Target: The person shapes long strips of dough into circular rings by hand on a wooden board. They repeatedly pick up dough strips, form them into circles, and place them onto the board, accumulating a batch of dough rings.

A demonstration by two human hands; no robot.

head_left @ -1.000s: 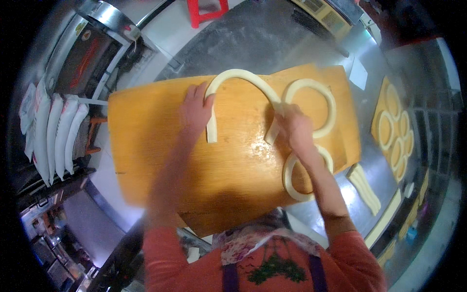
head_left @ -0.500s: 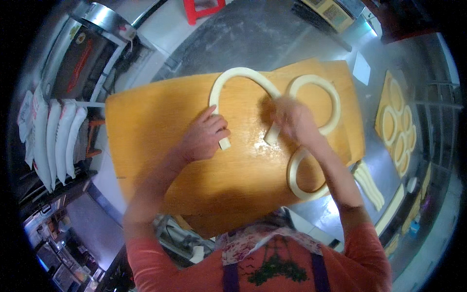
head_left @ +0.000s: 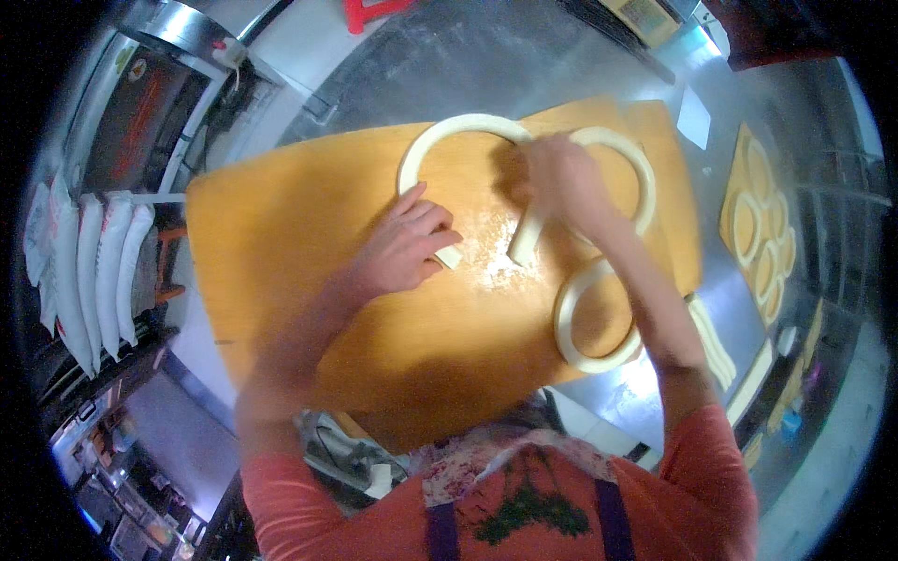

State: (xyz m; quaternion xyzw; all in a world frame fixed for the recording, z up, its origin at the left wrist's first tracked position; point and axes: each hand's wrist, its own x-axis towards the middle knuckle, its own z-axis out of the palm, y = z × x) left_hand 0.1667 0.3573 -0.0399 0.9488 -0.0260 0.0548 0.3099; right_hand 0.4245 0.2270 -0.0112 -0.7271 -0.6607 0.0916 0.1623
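Observation:
A pale dough rope [head_left: 475,122] lies in an arch on the wooden board [head_left: 281,234], its two ends pointing toward me. My left hand [head_left: 409,245] curls its fingers over the left side of the rope, and the cut tip shows beyond the fingertips. On the right side my right hand [head_left: 561,182], slightly blurred, is closed over the rope; its fingertips are partly hidden. The rope's right end sticks out below that hand. Behind my right hand lies a closed dough ring [head_left: 645,178]. A second dough ring [head_left: 563,327] sits nearer me, partly behind my right forearm.
At the right, a wooden board [head_left: 732,210] carries several dough rings. Straight dough strips [head_left: 713,346] lie on the metal table beside my right forearm. Several white sacks [head_left: 89,271] stand at the left. A red stool [head_left: 369,13] is at the far edge.
The rope's left end has bent inward, to the right, under my left hand. My right hand has moved slightly away from me along the rope. The whole view has shifted a little.

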